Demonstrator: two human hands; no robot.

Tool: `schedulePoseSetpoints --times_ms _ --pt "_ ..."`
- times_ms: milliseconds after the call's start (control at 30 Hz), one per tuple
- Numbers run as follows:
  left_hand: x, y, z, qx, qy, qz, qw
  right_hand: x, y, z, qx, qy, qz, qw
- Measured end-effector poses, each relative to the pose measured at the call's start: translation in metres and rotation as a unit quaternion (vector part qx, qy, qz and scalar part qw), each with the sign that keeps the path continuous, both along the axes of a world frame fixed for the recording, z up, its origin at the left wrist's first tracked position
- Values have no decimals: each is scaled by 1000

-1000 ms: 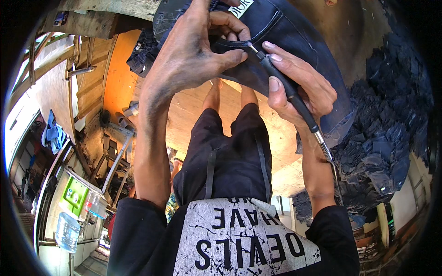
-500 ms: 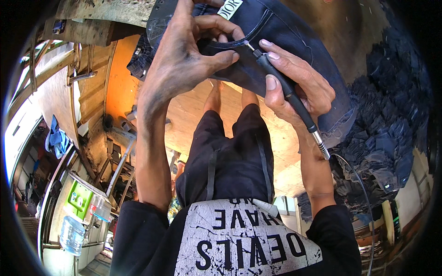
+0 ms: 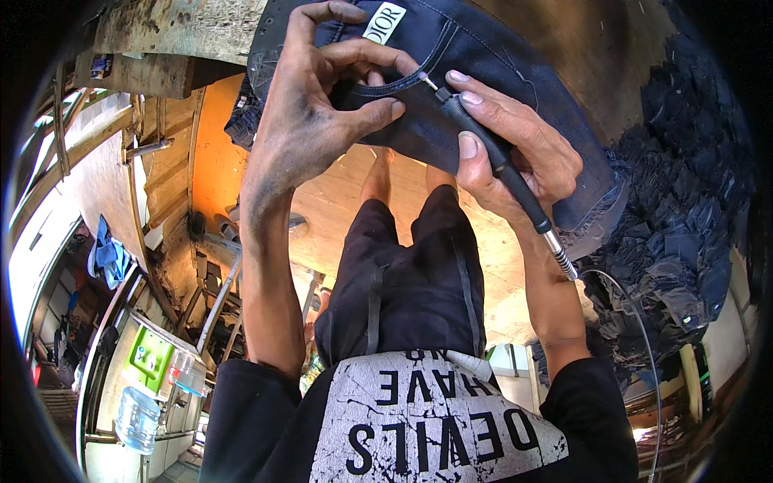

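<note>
In my right hand [image 3: 531, 149] is a black pen-shaped rotary tool [image 3: 501, 161], gripped between thumb and fingers. Its thin metal shaft ends in a small pale tip that meets the curved pocket edge [image 3: 386, 88] of a dark blue denim garment [image 3: 499, 48]. My left hand [image 3: 294, 133] rests over the same pocket, with the index fingertip beside the tool's tip. Its thumb is stretched out apart from the index finger, and other fingers bend near the pocket opening, partly hidden. A white label [image 3: 385, 22] with dark print sits above the pocket.
A flexible cable [image 3: 636, 322] curves down from the tool past my right forearm. A large heap of dark denim pieces [image 3: 668, 209] lies at the right. At lower left are a green tray [image 3: 149, 360] and a clear blue water jug [image 3: 138, 419]. The wooden floor [image 3: 330, 181] shows below.
Both hands, the tool and the denim have shifted slightly in the picture, a little to the left. The tool's tip stays at the pocket edge, and the label shows more fully.
</note>
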State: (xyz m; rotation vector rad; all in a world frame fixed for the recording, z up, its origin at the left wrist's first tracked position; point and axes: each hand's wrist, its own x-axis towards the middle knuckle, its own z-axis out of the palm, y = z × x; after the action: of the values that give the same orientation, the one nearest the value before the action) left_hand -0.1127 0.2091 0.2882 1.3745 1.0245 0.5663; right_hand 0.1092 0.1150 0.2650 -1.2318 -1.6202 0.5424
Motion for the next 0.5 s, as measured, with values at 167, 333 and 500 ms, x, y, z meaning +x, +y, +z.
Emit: schedulePoseSetpoints --times_ms 167,333,500 --pt "-1 0 2 -28 -8 2 1000 -1 2 -3 14 24 -35 999" --pt "-1 -1 4 -11 8 -3 1000 0 0 1 7 28 -27 999" --pt "-1 -3 2 15 -13 1 1000 1 -1 4 0 24 -23 999"
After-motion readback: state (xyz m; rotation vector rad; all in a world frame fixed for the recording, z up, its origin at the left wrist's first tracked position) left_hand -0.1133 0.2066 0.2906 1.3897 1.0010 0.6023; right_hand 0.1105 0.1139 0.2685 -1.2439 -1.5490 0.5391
